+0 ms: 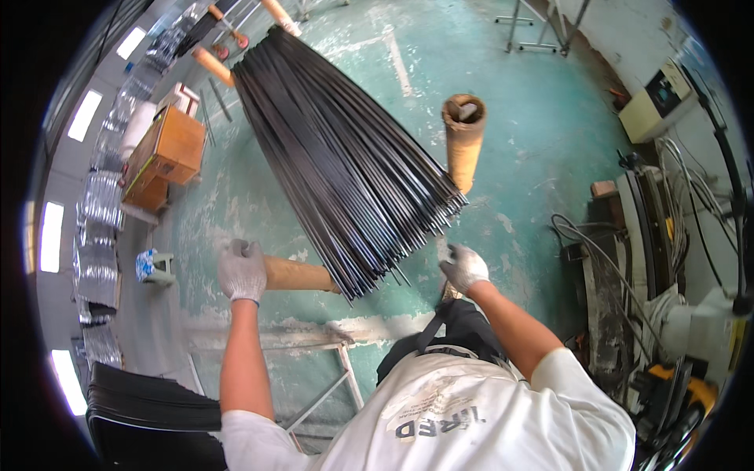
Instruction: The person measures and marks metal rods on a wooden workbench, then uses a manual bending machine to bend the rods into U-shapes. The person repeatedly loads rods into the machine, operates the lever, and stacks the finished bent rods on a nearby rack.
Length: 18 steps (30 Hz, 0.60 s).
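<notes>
A wide bundle of long, thin black rods [338,149] stretches from the far left toward me, its ends fanned near the middle. My left hand [242,271], in a whitish knit glove, is left of the rod ends beside a brown cardboard tube [297,275]; its fingers are curled in and nothing shows in them. Just right of the rod ends and apart from them is my right hand [465,268], also gloved. Its thumb and forefinger are apart, with nothing visible between them. Another cardboard tube [463,145] stands upright by the bundle's right edge.
An orange-brown wooden cabinet [177,145] and a small stool [155,267] are at left. Black sheet-like material [149,408] lies at lower left beside a metal frame [349,377]. Machinery with loose cables [605,259] lines the right, below a pale control box [658,102].
</notes>
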Each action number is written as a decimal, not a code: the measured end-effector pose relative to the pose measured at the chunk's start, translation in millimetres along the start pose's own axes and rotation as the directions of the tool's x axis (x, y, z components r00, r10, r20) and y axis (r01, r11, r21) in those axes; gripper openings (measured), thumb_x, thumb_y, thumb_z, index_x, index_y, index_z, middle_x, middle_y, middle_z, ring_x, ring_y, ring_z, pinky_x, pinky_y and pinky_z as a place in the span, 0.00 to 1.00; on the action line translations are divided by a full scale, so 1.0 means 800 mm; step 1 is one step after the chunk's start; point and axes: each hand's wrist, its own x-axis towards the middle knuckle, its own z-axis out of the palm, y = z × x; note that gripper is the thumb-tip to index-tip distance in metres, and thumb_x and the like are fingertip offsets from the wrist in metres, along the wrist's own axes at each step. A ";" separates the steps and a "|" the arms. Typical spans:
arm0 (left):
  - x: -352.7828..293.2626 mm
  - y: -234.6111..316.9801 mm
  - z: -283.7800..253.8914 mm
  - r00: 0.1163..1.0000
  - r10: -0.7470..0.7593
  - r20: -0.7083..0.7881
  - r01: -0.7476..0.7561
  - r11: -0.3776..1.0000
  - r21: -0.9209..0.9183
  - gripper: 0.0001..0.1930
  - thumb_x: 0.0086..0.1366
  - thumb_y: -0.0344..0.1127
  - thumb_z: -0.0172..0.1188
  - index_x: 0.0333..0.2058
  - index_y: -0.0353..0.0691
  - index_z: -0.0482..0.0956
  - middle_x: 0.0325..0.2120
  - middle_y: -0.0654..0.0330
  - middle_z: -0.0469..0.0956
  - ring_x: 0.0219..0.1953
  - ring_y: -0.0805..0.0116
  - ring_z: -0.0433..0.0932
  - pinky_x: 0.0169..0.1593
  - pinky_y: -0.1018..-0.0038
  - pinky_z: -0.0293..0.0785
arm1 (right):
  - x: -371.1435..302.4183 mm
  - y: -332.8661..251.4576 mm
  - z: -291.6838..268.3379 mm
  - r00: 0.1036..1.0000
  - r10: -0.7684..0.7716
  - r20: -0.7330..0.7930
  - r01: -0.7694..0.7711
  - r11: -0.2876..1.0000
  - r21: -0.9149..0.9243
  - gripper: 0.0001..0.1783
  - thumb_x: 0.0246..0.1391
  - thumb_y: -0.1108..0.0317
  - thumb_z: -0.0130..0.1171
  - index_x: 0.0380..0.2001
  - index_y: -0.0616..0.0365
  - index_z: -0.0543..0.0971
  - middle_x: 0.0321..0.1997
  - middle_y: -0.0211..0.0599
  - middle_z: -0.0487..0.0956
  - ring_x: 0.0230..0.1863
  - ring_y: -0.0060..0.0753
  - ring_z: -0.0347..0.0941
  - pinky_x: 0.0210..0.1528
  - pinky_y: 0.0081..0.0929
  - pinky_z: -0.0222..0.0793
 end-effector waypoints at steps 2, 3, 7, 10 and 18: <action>-0.002 0.018 -0.002 0.998 -0.006 -0.057 0.007 1.000 0.017 0.16 0.68 0.47 0.71 0.46 0.43 0.90 0.44 0.44 0.87 0.47 0.39 0.88 0.51 0.47 0.83 | 0.071 -0.045 0.041 0.993 -0.114 0.043 0.117 0.989 -0.090 0.39 0.61 0.52 0.76 0.71 0.59 0.80 0.64 0.54 0.88 0.66 0.60 0.83 0.69 0.50 0.80; -0.005 0.020 -0.006 0.998 -0.041 -0.053 0.041 0.999 0.002 0.15 0.68 0.46 0.71 0.46 0.43 0.90 0.43 0.45 0.87 0.46 0.40 0.88 0.51 0.47 0.83 | 0.095 -0.086 0.048 0.989 -0.110 0.101 0.122 0.985 -0.125 0.39 0.60 0.51 0.77 0.70 0.59 0.80 0.64 0.54 0.87 0.67 0.60 0.83 0.69 0.51 0.80; -0.006 0.026 -0.006 0.992 -0.115 -0.048 0.113 0.993 -0.044 0.14 0.67 0.43 0.71 0.47 0.42 0.90 0.42 0.48 0.85 0.44 0.43 0.86 0.50 0.48 0.82 | 0.171 -0.193 0.095 0.984 -0.030 0.176 0.070 0.972 -0.223 0.41 0.57 0.45 0.82 0.63 0.58 0.78 0.63 0.56 0.85 0.67 0.60 0.83 0.69 0.55 0.82; -0.002 0.033 -0.007 0.992 -0.116 -0.049 0.114 0.992 -0.045 0.13 0.67 0.39 0.71 0.46 0.41 0.89 0.42 0.50 0.84 0.42 0.46 0.85 0.49 0.50 0.82 | 0.197 -0.239 0.142 0.981 0.121 0.151 -0.052 0.917 -0.396 0.55 0.53 0.37 0.84 0.69 0.64 0.71 0.66 0.55 0.81 0.67 0.55 0.81 0.67 0.51 0.82; -0.002 0.046 -0.010 0.985 -0.141 -0.099 0.131 0.986 -0.099 0.11 0.67 0.35 0.70 0.46 0.39 0.88 0.43 0.53 0.84 0.41 0.51 0.85 0.48 0.55 0.83 | 0.225 -0.238 0.183 0.950 0.247 0.193 -0.134 0.876 -0.463 0.49 0.53 0.39 0.84 0.65 0.65 0.79 0.65 0.52 0.81 0.65 0.52 0.83 0.64 0.47 0.86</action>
